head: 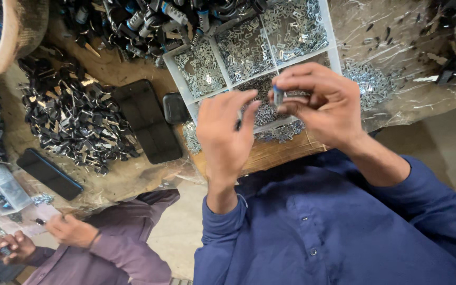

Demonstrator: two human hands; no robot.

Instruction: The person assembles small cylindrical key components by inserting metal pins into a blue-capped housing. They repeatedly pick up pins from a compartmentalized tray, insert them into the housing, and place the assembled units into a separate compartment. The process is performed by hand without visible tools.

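A plastic-covered worktop [133,184] fills the view, seen from above with the person's blue sleeves at the bottom. On its left lies a wide heap of small black parts [75,124] with metal tabs, and another dark heap [149,21] of black pieces with blue bands runs along the far edge. Between them sits a clear compartment box [333,31], its sections filled with small shiny metal clips [244,50]; more clips spill beside its right wall. Two black phones lie flat, the larger phone [146,119] near the box and a slimmer phone [48,173] further left, with a small black case [175,108] touching the box's corner. The right hand [325,108] hovers above the box's near compartments, its thumb and fingertips pinching a small blue-and-metal piece [278,96]. The left hand [227,134] is just beside it, fingers loosely curled and partly spread, apparently holding nothing. At lower left another person's hands [69,231] in purple sleeves handle small parts.
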